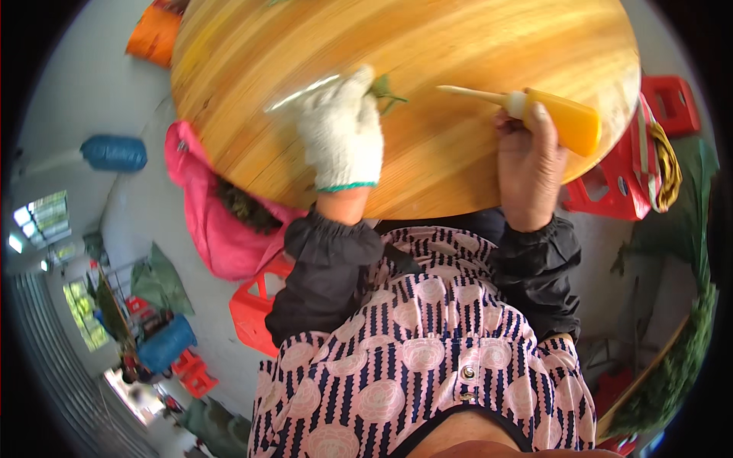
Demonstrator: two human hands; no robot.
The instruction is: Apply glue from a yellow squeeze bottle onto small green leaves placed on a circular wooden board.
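My left hand [341, 133], in a white knit glove with a green cuff edge, is closed over the round wooden table. A small green leafy sprig [388, 91] sticks out from its fingertips on the right. To the left of the glove runs a pale shiny strip [303, 95]; whether the hand holds it too, I cannot make out. My bare right hand [531, 156] is wrapped round a yellow squeeze bottle [569, 122]. The bottle lies tilted on its side, its long thin nozzle [469, 94] pointing left toward the sprig, apart from it.
The round wooden table [435, 175] ends close in front of me. A pink sack [206, 221] with dark plant matter stands at its left edge, by a red stool [252, 313]. Another red stool [607, 183] with cloth on it is at the right. A blue bundle [114, 153] lies on the floor.
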